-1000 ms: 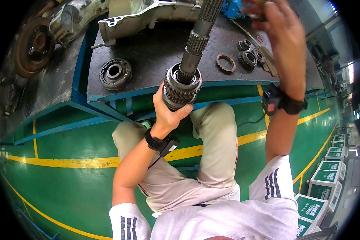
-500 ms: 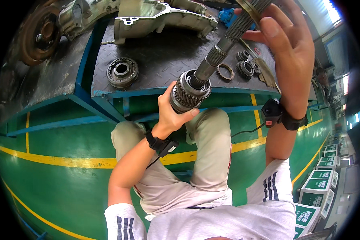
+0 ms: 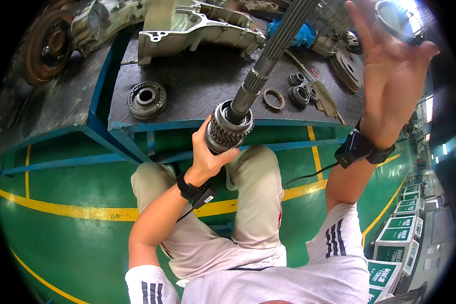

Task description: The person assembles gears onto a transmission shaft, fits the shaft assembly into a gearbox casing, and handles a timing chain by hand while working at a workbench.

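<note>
My left hand [image 3: 210, 159] grips the toothed gear [image 3: 228, 133] at the lower end of a long splined steel shaft [image 3: 268, 50], which slants up and to the right over the bench. My right hand [image 3: 390, 86] is raised at the upper right, away from the shaft, palm toward me with the fingers spread. A round shiny metal ring [image 3: 397, 17] sits at its fingertips, partly cut off by the picture's rim. Both wrists wear black bands. I sit with my knees under the bench edge.
On the dark checker-plate bench [image 3: 197, 86] lie a gear hub [image 3: 146, 99], a toothed ring [image 3: 273, 99], small gears [image 3: 299, 93], an aluminium housing [image 3: 187, 30] and a blue rag [image 3: 299, 33]. A rusty brake disc [image 3: 48, 45] sits far left. Green-and-white boxes [image 3: 395, 243] stand at the right.
My right hand has left the top of the shaft and swung right, taking the metal ring with it. The shaft now leans more to the right, with my left hand still on the gear.
</note>
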A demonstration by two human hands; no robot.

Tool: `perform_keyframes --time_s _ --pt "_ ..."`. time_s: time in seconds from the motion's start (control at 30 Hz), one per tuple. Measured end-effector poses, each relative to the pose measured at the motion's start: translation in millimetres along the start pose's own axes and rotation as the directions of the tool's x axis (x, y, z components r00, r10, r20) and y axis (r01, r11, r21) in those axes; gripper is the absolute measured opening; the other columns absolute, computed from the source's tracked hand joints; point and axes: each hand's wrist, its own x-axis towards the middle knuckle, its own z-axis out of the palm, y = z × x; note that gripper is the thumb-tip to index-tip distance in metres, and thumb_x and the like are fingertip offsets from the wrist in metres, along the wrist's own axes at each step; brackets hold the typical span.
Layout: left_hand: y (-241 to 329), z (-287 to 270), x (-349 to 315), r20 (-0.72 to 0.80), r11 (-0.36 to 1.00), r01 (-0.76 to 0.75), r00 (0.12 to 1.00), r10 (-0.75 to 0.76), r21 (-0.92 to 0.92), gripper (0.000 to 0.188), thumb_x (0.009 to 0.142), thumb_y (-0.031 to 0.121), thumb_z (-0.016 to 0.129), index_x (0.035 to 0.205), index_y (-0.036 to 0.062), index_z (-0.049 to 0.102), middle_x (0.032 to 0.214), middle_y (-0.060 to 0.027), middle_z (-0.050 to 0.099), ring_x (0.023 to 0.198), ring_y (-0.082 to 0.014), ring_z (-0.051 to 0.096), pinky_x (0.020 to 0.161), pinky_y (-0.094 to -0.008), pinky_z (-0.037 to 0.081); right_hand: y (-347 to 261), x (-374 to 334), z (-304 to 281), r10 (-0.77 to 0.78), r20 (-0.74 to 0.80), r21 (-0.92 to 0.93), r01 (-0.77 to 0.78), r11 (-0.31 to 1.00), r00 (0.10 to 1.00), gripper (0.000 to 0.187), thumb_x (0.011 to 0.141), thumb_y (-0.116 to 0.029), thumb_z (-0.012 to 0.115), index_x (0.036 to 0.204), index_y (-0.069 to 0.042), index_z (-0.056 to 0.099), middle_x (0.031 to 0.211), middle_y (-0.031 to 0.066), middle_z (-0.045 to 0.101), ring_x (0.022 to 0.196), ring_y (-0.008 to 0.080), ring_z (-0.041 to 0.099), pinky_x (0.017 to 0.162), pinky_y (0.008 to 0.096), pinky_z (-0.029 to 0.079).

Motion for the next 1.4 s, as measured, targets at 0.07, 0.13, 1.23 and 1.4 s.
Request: perform_keyframes --time_s 0.07,0.13,1.23,1.4 --pt "-3.4 -0.3 0.3 0.015 1.000 0.008 1.000 -0.008 0.001 0.071 0.076 0.025 0.089 0.133 -0.0060 0.061 0.114 -0.0100 0.075 0.103 -0.0154 0.068 0.099 -0.0325 0.052 0.3 -1.3 0.1 0.033 0.048 0.073 -0.036 0.997 0.998 0.061 0.115 -0.057 0.043 0.138 -0.002 0.056 0.117 0.0160 0.071 0.117 0.0318 0.070 0.103 0.0511 0.059" --pt "-4.4 1.2 0.4 0.026 1.000 -0.014 1.000 0.014 0.013 0.073 0.076 0.026 0.090 0.134 -0.0065 0.060 0.115 -0.0101 0.074 0.103 -0.0156 0.068 0.099 -0.0325 0.052 8.3 -7.4 11.1 0.048 0.067 0.156 -0.057 0.986 0.997 0.059 0.115 -0.056 0.043 0.137 -0.003 0.057 0.117 0.0161 0.071 0.120 0.0333 0.070 0.105 0.0525 0.058" --pt "-9.7 11.2 4.3 0.027 0.998 -0.048 0.998 0.049 -0.037 0.078 0.069 0.026 0.092 0.132 -0.0067 0.061 0.117 -0.0118 0.075 0.106 -0.0162 0.070 0.101 -0.0332 0.054 58.1 -148.1 -19.4 0.582 0.382 -0.133 -0.580 0.804 0.718 0.071 0.086 -0.016 0.091 0.143 0.004 0.055 0.144 0.0167 0.066 0.133 0.0247 0.065 0.116 0.0401 0.047" --pt "-8.6 9.4 0.8 -0.019 0.999 -0.050 0.999 0.049 -0.019 0.087 0.073 0.036 0.093 0.139 -0.0084 0.057 0.120 -0.0116 0.074 0.108 -0.0164 0.069 0.102 -0.0328 0.053 -4.0 -155.0 -21.3 0.542 0.270 -0.317 -0.458 0.830 0.795 0.049 0.091 -0.007 0.081 0.131 0.006 0.057 0.121 0.0177 0.074 0.117 0.0240 0.071 0.105 0.0362 0.052"
